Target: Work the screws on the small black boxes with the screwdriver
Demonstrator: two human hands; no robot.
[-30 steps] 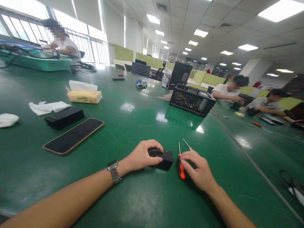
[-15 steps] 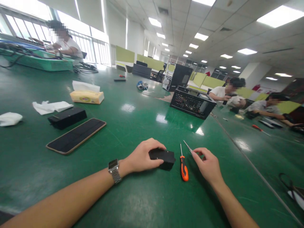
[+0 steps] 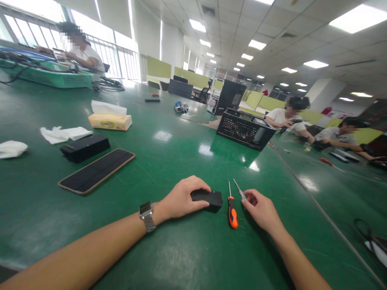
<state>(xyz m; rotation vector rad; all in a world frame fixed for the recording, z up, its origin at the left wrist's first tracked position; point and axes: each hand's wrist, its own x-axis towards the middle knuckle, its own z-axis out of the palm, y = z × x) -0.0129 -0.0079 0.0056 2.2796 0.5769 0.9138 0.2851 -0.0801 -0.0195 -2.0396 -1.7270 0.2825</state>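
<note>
My left hand (image 3: 185, 198), with a watch on the wrist, is closed around a small black rectangular box (image 3: 215, 200) at the table's near middle. Thumb and fingers grip its left part; its right end shows. To the right, my right hand (image 3: 259, 207) holds a slim screwdriver (image 3: 241, 191) with a clear handle by fingertips and thumb. Its thin shaft points forward and left, low over the table or on it; I cannot tell which. Between the hands an orange and black screwdriver (image 3: 232, 213) lies on the green table, tip pointing away, touched by neither hand.
A phone (image 3: 96, 171), a longer black box (image 3: 85, 148), crumpled tissues (image 3: 65, 134) and a tissue pack (image 3: 110, 121) are at left. Ahead stands an open black computer case (image 3: 244, 129). A green basket (image 3: 60, 77) holds cables. Other people sit at the far left and right.
My right hand's grip has moved slightly back along the slim screwdriver, so more of the clear handle shows. My left hand still holds the black box in nearly the same place.
</note>
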